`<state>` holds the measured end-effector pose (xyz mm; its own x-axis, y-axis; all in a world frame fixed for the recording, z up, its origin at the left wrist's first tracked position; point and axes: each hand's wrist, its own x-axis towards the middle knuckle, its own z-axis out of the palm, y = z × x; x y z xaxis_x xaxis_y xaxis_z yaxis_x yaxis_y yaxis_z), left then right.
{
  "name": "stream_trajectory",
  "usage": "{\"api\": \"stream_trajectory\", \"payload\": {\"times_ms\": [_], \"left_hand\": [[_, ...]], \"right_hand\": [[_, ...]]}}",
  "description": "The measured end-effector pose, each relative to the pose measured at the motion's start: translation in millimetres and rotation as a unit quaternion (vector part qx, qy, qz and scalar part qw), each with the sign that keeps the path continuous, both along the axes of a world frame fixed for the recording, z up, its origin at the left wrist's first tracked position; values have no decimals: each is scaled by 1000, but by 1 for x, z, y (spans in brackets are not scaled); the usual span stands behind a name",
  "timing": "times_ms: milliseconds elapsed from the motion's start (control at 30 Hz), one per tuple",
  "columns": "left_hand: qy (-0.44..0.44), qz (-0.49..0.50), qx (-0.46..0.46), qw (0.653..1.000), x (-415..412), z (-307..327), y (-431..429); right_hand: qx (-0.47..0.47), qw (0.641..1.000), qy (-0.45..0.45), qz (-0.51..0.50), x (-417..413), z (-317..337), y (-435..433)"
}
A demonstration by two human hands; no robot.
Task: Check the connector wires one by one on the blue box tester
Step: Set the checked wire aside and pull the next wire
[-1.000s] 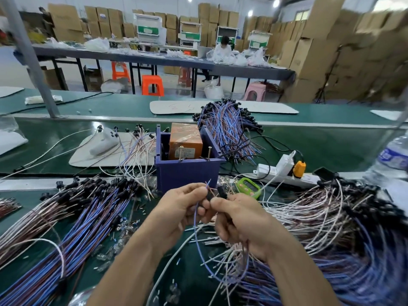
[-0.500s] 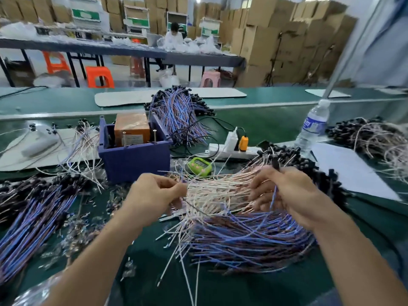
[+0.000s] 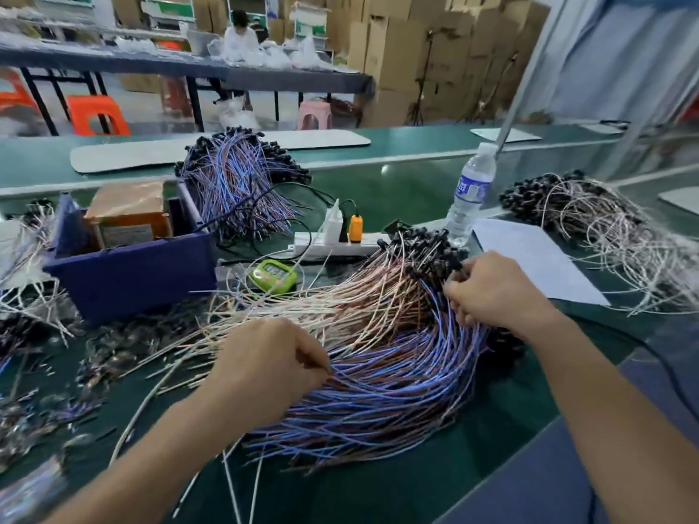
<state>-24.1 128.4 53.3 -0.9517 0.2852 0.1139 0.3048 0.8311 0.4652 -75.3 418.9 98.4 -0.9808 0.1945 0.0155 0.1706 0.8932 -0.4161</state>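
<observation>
step: picking the next wire, judged; both hands are in the centre wire pile (image 3: 397,353), nothing is at the tester
left hand (image 3: 272,368): lower centre, fingers curled, thumb and fingertips pinching strands at the pile's loose-end side
right hand (image 3: 491,293): right of centre, fingers curled into the strands just beside the black connector ends; grasping a few, exact count unclear
blue box tester (image 3: 132,274): left of centre, well apart from both hands, orange block (image 3: 128,209) inside, no wire seen plugged in
done: cannot tell; bundles lie at upper centre (image 3: 238,183), far right (image 3: 605,228) and left edge (image 3: 26,240), tested or not unknown
left: probably most of it; the centre pile is big, and each wire needs singling out, carrying to the box, and checking 1 at a time
other: green timer (image 3: 273,274) and power strip (image 3: 336,245) between box and pile
</observation>
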Motion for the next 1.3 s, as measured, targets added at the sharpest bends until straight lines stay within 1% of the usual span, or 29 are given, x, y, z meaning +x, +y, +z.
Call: {"api": "stream_trajectory", "payload": {"times_ms": [133, 200, 267, 333, 400, 533, 633, 733, 800, 867, 967, 1100, 1200, 1300], "left_hand": [[-7, 30, 76, 997, -7, -9, -1], [4, 39, 89, 995, -8, -15, -4], [2, 17, 91, 996, -7, -20, -7], [-4, -13, 106, 994, -5, -20, -12], [-2, -17, 131, 991, -5, -18, -18], [14, 34, 201, 979, -7, -15, -37], [39, 84, 262, 961, -5, -17, -62], [85, 123, 319, 936, 6, -17, -87], [119, 157, 340, 920, 15, -14, -106], [131, 202, 350, 905, 22, -14, -129], [141, 311, 326, 882, 30, -22, -170], [141, 413, 242, 867, 47, -25, -225], [177, 477, 155, 847, 57, -28, -251], [167, 506, 76, 842, 60, -39, -259]], "right_hand": [[30, 996, 78, 27, 8, -4, -9], [60, 992, 110, 25, 12, -11, -11], [82, 984, 156, 22, 17, -17, -15], [53, 977, 206, 33, 23, -21, -22], [15, 972, 227, 50, 28, -23, -34], [-40, 968, 211, 128, 34, -29, -76], [-78, 957, 191, 204, 35, -36, -120], [-169, 935, 151, 272, 32, -41, -172], [-218, 916, 121, 313, 27, -43, -211], [-255, 900, 92, 342, 23, -45, -252], [-281, 887, 43, 364, 18, -51, -311], [-271, 882, -19, 386, 15, -60, -375], [-246, 881, -48, 402, 14, -67, -414], [-189, 884, -62, 424, 8, -73, -444]]}}
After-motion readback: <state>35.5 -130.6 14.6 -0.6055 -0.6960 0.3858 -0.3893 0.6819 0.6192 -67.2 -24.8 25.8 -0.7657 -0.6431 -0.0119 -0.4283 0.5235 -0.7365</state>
